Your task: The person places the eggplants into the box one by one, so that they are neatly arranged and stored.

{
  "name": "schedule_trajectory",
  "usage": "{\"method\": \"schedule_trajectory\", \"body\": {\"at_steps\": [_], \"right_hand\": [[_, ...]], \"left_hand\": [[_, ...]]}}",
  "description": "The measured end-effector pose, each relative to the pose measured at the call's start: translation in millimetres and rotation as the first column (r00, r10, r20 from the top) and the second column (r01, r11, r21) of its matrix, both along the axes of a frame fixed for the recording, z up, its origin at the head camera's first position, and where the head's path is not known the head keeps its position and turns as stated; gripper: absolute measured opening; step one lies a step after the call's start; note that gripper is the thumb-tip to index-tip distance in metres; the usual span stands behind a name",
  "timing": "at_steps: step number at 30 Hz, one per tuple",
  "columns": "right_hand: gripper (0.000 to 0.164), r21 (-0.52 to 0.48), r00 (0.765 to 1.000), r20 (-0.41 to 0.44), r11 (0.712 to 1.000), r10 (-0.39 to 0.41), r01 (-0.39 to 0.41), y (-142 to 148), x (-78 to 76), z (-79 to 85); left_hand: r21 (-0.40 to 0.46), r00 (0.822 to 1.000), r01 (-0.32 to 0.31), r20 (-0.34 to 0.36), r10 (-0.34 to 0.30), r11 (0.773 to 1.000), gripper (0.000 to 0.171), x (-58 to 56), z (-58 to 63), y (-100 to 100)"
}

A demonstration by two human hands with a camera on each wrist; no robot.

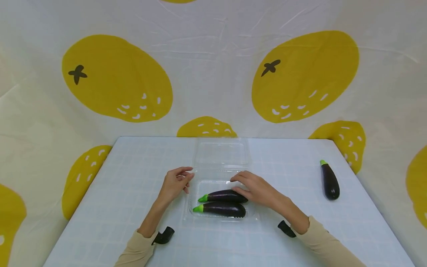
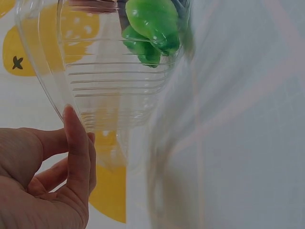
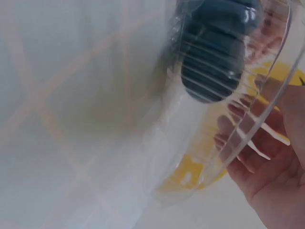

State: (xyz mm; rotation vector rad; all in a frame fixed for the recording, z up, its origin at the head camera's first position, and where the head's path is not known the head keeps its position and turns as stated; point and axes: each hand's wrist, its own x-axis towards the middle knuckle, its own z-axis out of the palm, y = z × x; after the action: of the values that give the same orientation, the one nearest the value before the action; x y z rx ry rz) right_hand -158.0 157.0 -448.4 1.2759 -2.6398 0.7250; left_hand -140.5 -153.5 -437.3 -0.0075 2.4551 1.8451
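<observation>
Two dark purple eggplants, the farther one (image 1: 225, 195) and the nearer one (image 1: 223, 210), lie side by side in a clear plastic clamshell container (image 1: 208, 184), green stems to the left. Its lid (image 1: 221, 154) is folded back. At the container's left edge is my left hand (image 1: 174, 184), its fingertips by the rim and loosely bent. My right hand (image 1: 258, 188) hovers around the right side, fingers curved over the far eggplant's blunt end. In the right wrist view, that hand's fingers show through the clear wall, apart from the eggplant ends (image 3: 212, 71).
Another eggplant (image 1: 330, 181) lies alone on the right of the table, stem pointing away. A pale checked cloth (image 1: 140, 159) covers the table. Behind stands a white backdrop with yellow fruit prints (image 1: 116, 78). Black wrist-worn pieces (image 1: 164, 235) show below both hands.
</observation>
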Motion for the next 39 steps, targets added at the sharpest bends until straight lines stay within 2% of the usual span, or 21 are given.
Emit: {"method": "schedule_trajectory", "body": {"at_steps": [2,8,11,17,32,39], "right_hand": [[0.024,-0.015,1.0,-0.027,1.0,-0.012,0.012,4,-0.6,1.0],[0.027,-0.064,0.993,-0.114,0.997,-0.044,0.037,17,-1.6,2.7],[0.03,-0.085,0.987,-0.152,0.995,-0.058,0.046,24,-2.2,2.3],[0.03,-0.115,0.979,-0.175,0.99,-0.102,0.083,40,-1.2,2.5],[0.035,-0.109,0.96,-0.117,0.964,-0.253,0.241,78,3.5,2.1],[0.032,-0.111,0.943,-0.124,0.949,-0.307,0.295,92,5.2,1.7]], "left_hand": [[-0.001,1.0,0.002,-0.002,-0.002,1.0,0.034,-1.1,-2.4,-1],[-0.003,1.0,-0.008,-0.015,0.008,1.0,0.038,-11.7,-26.3,-7],[-0.005,1.0,-0.014,-0.016,0.014,1.0,0.038,-14.0,-30.6,-8],[-0.008,1.0,-0.017,-0.008,0.017,1.0,0.035,-13.3,-30.1,-9],[0.011,1.0,0.001,-0.017,-0.001,1.0,0.034,-12.4,-29.5,-9],[0.018,1.0,0.006,-0.018,-0.005,1.0,0.034,-13.1,-29.3,-9]]}}
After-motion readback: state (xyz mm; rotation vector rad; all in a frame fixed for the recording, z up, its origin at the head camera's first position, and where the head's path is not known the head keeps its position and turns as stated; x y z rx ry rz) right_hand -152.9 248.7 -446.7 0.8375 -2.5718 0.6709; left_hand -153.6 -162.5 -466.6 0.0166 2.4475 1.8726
